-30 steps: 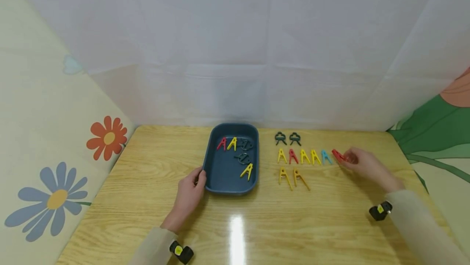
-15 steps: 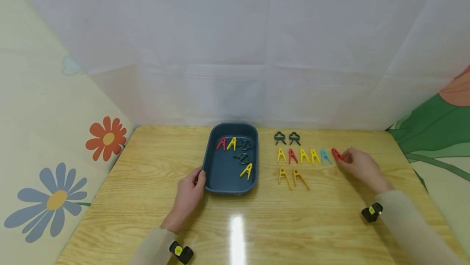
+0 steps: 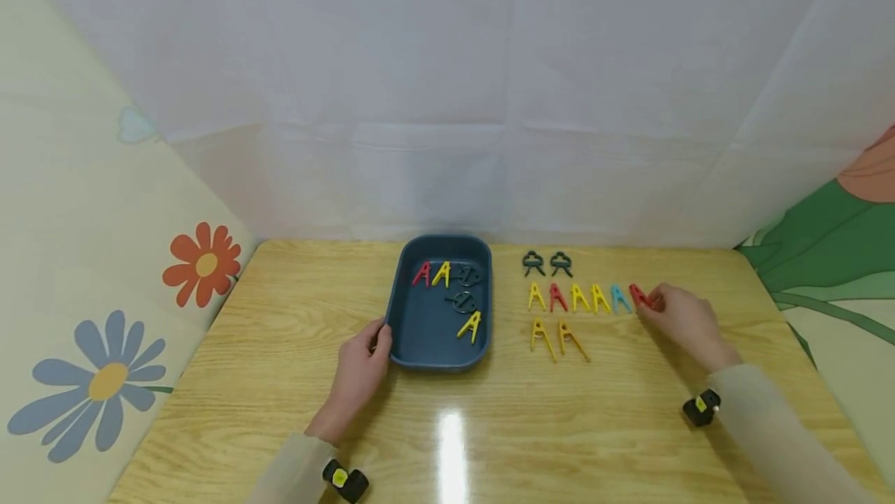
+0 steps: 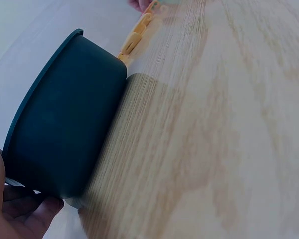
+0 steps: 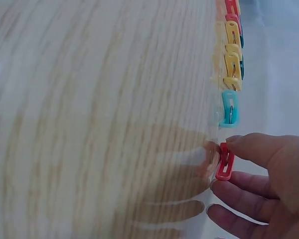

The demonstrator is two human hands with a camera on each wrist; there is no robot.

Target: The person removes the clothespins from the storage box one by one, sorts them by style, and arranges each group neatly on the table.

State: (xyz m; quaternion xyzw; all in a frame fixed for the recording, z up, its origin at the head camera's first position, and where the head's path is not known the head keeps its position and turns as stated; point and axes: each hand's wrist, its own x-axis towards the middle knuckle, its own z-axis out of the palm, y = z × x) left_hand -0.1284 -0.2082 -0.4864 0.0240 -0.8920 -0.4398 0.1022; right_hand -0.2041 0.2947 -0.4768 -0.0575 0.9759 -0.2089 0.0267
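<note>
My left hand (image 3: 362,360) holds the left wall of a dark blue tray (image 3: 425,333), near its front corner. At the right end of a row of clothespins, my right hand (image 3: 687,321) pinches a red clothespin (image 3: 639,296) between thumb and fingers. In the right wrist view this red clothespin (image 5: 225,162) lies beside a blue clothespin (image 5: 229,109), with a small gap. Further left in the row are yellow clothespins (image 3: 599,299) and another red one. Inside the tray lie a red clothespin (image 3: 423,274), two yellow clothespins (image 3: 471,327) and dark round clips (image 3: 464,302).
Two dark green clips (image 3: 534,262) lie behind the row, and two orange-yellow clothespins (image 3: 540,338) in front of it. The wooden table (image 3: 559,434) meets a white sheet (image 3: 419,139) at the back. Flower-patterned panels (image 3: 84,255) stand at both sides.
My right hand has shifted slightly left and turned the red clothespin, which now stands closer to the blue one and more in line with the row. The left hand and tray have stayed put.
</note>
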